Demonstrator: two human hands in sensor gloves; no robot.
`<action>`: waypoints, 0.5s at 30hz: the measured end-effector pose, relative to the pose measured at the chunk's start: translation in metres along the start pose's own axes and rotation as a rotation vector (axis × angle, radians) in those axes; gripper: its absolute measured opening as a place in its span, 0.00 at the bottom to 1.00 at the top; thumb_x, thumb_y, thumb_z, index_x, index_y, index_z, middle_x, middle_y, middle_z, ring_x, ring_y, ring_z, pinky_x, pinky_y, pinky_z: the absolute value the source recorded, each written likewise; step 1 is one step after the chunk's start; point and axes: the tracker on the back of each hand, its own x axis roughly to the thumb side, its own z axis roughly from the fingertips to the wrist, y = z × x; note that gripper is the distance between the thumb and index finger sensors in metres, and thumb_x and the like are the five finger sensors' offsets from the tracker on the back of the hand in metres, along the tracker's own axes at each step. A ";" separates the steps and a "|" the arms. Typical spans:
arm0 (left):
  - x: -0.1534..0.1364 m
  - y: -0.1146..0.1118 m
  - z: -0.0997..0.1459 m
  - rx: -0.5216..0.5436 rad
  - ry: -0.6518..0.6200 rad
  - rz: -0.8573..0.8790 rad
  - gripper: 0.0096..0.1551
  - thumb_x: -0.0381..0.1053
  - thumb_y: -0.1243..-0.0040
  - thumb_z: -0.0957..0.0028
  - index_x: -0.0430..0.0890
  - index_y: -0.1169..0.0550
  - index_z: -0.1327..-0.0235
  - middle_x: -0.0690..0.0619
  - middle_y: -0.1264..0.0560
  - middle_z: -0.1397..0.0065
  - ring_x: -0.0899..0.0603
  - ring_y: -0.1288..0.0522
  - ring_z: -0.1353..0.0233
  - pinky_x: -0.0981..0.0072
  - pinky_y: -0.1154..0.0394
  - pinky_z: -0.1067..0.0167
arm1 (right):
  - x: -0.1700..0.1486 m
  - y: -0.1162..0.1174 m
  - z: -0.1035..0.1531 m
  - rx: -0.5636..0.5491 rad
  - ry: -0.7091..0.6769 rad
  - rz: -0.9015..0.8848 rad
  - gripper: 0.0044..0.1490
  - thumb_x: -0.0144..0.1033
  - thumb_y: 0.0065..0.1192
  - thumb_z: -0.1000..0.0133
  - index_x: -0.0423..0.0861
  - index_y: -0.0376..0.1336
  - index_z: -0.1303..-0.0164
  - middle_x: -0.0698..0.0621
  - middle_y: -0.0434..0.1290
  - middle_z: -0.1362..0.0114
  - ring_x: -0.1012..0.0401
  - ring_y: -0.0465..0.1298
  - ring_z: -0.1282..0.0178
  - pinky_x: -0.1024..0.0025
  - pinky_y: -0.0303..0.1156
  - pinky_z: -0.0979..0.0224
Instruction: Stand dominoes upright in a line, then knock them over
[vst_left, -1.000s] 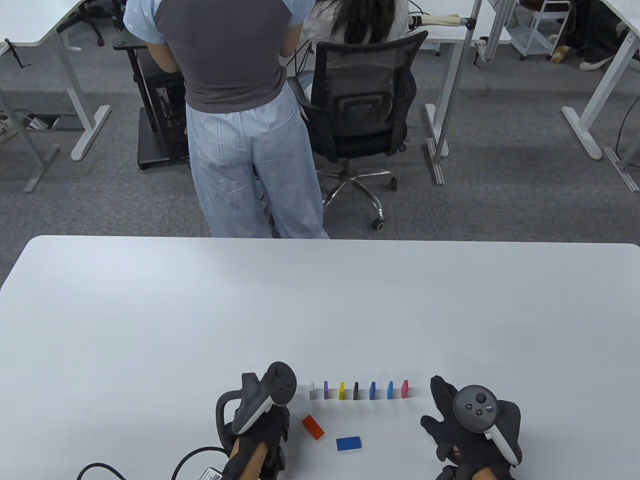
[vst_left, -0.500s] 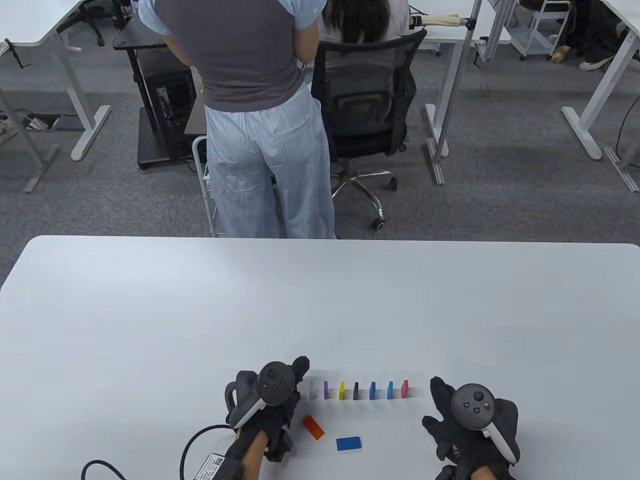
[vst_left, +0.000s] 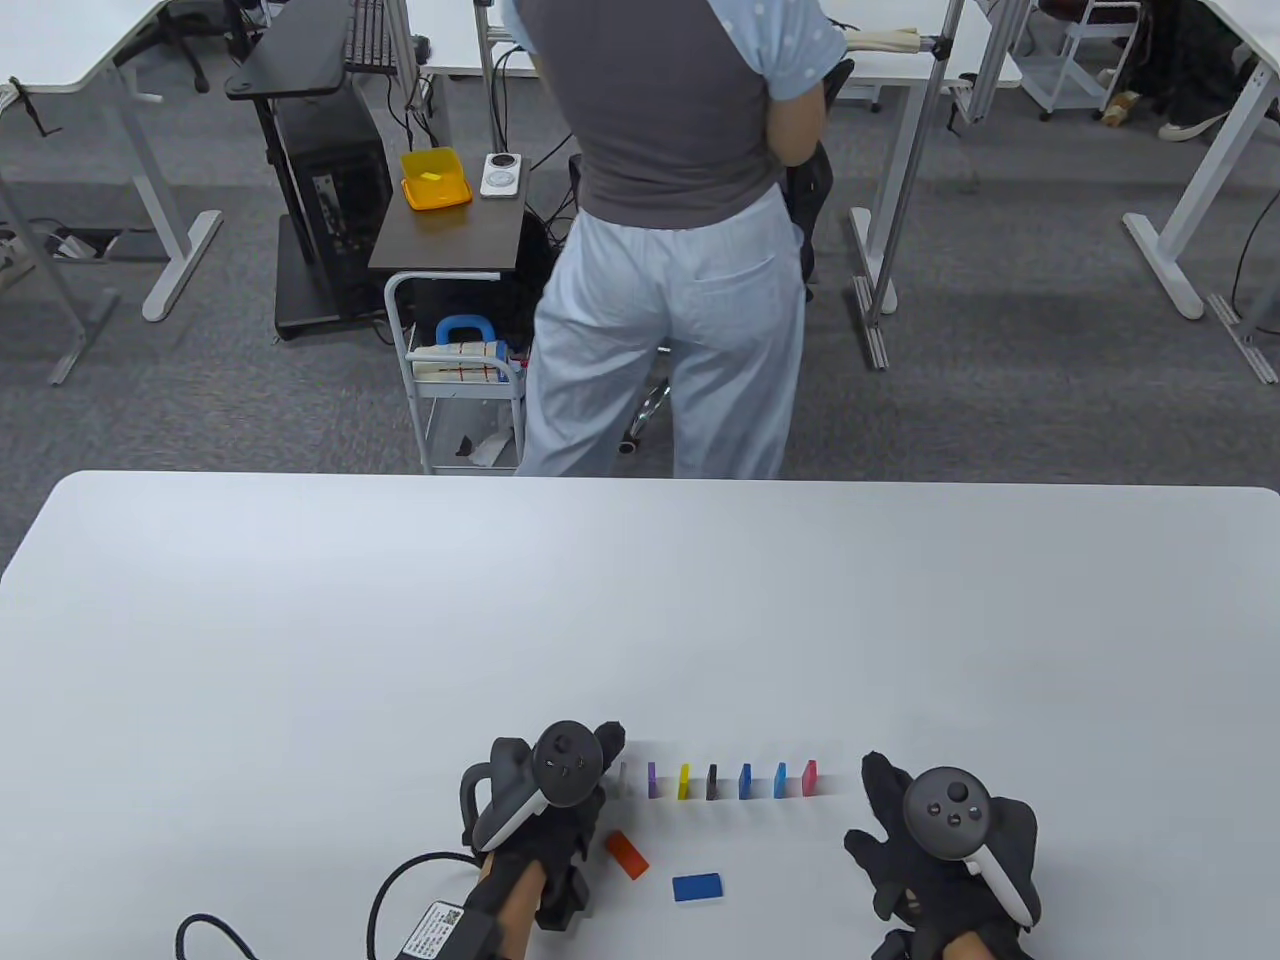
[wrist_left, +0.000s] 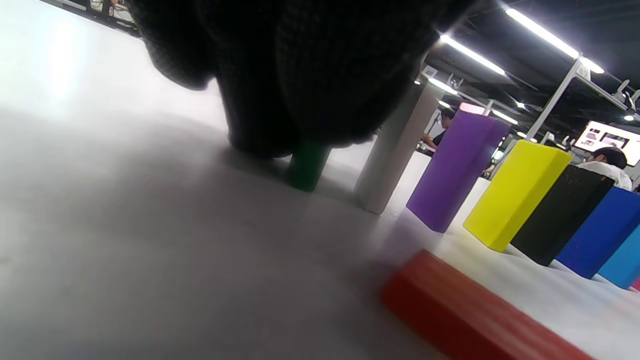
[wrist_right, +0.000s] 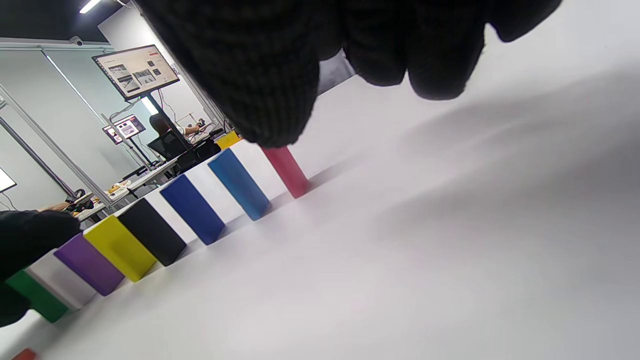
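- A row of upright dominoes stands near the front edge of the table (vst_left: 300, 620), a little right of its middle, running left to right: green (wrist_left: 306, 170), white (wrist_left: 395, 155), purple (vst_left: 652, 780), yellow (vst_left: 684, 782), black (vst_left: 712, 781), dark blue (vst_left: 745, 781), light blue (vst_left: 780, 780), pink (vst_left: 809, 777).
- Small, roughly even gaps part the dominoes; none touches its neighbour.
- The left hand (vst_left: 560, 820) is at the left end of the row. In the left wrist view its fingers (wrist_left: 300, 75) curl down over the top of the green domino, whose foot is on the table just beside the white one. Whether they pinch it or only cover it I cannot tell.
- From the table view the green domino is hidden under that hand.
- The right hand (vst_left: 940, 850) rests on the table just right of the pink domino, apart from it, fingers spread and loose, holding nothing.
- An orange domino (vst_left: 626, 854) lies flat and slanted in front of the row's left end, just beside the left hand.
- A blue domino (vst_left: 697, 886) lies flat nearer the front edge, to the right of the orange one.
- A person (vst_left: 670, 250) stands beyond the table's far edge, back turned.
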 end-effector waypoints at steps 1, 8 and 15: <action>0.000 -0.001 0.000 0.001 0.000 -0.006 0.39 0.42 0.24 0.62 0.58 0.27 0.35 0.56 0.16 0.35 0.48 0.12 0.37 0.52 0.23 0.28 | 0.000 0.000 0.000 0.000 0.001 -0.001 0.51 0.40 0.74 0.53 0.41 0.55 0.22 0.36 0.63 0.22 0.37 0.70 0.27 0.36 0.60 0.24; 0.000 -0.003 -0.001 0.002 0.008 -0.023 0.39 0.42 0.25 0.61 0.59 0.28 0.34 0.57 0.17 0.34 0.49 0.13 0.36 0.51 0.24 0.28 | -0.001 -0.001 0.000 0.002 0.004 -0.007 0.51 0.40 0.74 0.53 0.41 0.54 0.22 0.35 0.63 0.22 0.37 0.70 0.27 0.36 0.60 0.24; -0.001 -0.004 0.000 -0.008 0.004 -0.014 0.39 0.42 0.26 0.60 0.59 0.29 0.33 0.57 0.18 0.32 0.48 0.14 0.35 0.48 0.25 0.27 | -0.001 0.000 0.000 0.006 0.002 -0.009 0.50 0.41 0.73 0.53 0.40 0.54 0.22 0.35 0.63 0.22 0.37 0.70 0.27 0.36 0.60 0.25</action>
